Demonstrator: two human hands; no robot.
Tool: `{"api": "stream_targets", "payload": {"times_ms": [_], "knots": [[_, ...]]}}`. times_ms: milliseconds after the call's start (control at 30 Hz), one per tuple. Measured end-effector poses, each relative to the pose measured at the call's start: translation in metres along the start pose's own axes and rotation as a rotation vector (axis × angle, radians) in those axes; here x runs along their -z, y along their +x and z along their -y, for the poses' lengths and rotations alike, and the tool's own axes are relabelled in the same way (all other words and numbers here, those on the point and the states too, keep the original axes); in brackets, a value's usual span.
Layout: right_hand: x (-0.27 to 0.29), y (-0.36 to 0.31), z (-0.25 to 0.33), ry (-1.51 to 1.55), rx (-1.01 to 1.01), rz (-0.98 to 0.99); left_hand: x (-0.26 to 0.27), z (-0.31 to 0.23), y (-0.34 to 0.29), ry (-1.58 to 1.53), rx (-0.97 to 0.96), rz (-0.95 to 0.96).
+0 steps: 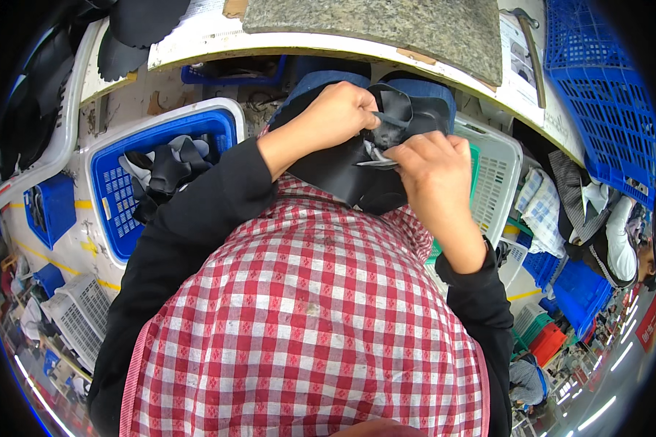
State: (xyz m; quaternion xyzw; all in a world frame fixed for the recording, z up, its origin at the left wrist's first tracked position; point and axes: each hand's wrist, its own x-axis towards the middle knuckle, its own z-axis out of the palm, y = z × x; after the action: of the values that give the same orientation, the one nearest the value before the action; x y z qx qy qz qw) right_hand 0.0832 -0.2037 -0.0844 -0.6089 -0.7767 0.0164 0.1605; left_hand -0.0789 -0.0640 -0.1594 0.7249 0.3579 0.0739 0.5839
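A black leather-like piece (335,173) with curved, folded parts lies across my lap, over the red-and-white checked apron (306,291). My left hand (337,115) is closed in a pinch on its upper edge, near a raised loop of the material. At the other side, my right hand (434,167) pinches a thin, crumpled grey-white flap (375,157) at the piece's opening. Whether that flap is lining or a separate scrap I cannot tell. The fingertips of both hands are partly hidden by the folds.
Ahead stands a white-edged workbench with a speckled stone slab (386,29) and a long-handled tool (533,62). At my left, a blue basket (113,193) holds black and grey pieces. A pale crate (497,171) is close on my right; a blue crate (598,95) stands at the bench's right end.
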Motion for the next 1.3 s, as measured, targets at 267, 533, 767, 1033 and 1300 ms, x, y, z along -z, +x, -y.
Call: {"api": "stream_targets", "payload": {"times_ms": [267,533,767,1033,1300], "knots": [[-0.006,0.004,-0.002,-0.052,0.010,0.029,-0.015,-0.022,-0.027,0.570,-0.573,-0.404],[-0.002,0.007,-0.014,0.105,0.017,0.092,0.030,0.015,-0.016,-0.714,0.213,0.301],[-0.003,0.010,-0.017,0.112,0.022,0.140,0.038,0.011,-0.034,-0.485,-0.100,0.286],[0.002,0.016,-0.019,0.249,-0.077,0.188,0.006,0.012,-0.045,-0.224,-0.207,-0.030],[0.001,0.017,-0.023,0.240,-0.148,0.211,0.007,0.014,-0.037,-0.730,0.112,0.026]]}}
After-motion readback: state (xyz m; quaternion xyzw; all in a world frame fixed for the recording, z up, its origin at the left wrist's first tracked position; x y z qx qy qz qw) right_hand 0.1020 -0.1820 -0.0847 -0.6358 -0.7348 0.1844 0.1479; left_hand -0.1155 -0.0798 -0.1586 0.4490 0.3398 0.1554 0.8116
